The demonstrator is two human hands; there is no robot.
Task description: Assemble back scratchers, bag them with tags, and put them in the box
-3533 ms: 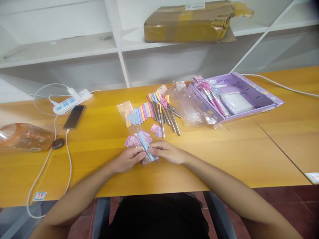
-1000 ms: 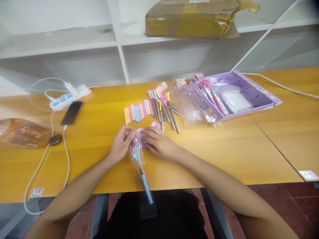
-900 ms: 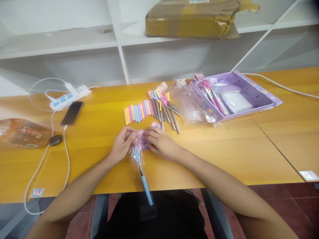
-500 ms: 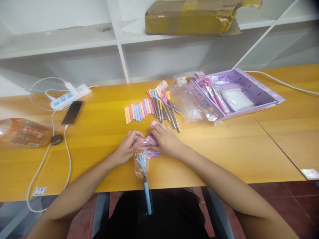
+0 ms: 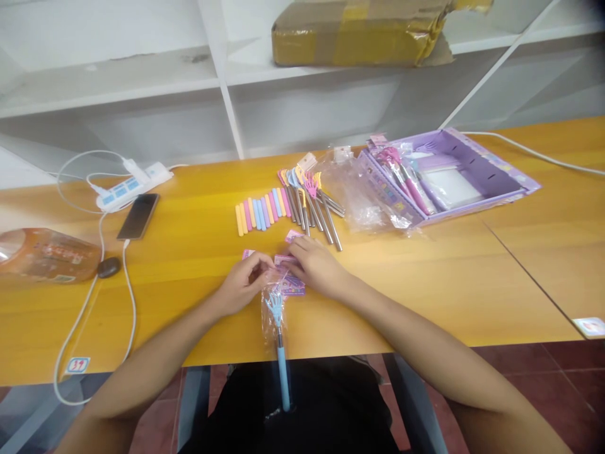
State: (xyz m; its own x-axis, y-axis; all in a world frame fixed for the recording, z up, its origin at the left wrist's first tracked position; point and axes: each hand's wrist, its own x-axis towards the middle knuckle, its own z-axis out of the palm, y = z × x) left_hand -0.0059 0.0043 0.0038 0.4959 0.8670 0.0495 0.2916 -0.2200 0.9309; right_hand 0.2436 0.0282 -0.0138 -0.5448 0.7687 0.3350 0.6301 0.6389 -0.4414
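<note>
Between my hands hangs a clear plastic bag (image 5: 267, 309) with a light blue hand-shaped back scratcher (image 5: 282, 372) inside, its handle reaching past the table's front edge. My left hand (image 5: 243, 282) pinches the top of the bag. My right hand (image 5: 316, 265) has its fingers closed on a pink and purple card (image 5: 283, 260) just right of the bag's top. More printed cards (image 5: 293, 289) lie beneath and beside my hands. Beyond them are a row of coloured handle sleeves (image 5: 262, 211) and a pile of metal-rod scratchers (image 5: 312, 202) with coloured heads.
A purple box (image 5: 477, 170) holding bagged scratchers stands at the back right, with loose plastic bags (image 5: 363, 198) beside it. At left are a phone (image 5: 138, 216), a power strip (image 5: 135, 188), cables and an orange bottle (image 5: 51, 255). A taped carton (image 5: 354, 38) sits on the shelf.
The bagged blue scratcher has shifted slightly right. My left hand stays at its top, while the card by my right hand lies flatter and shows more of its face.
</note>
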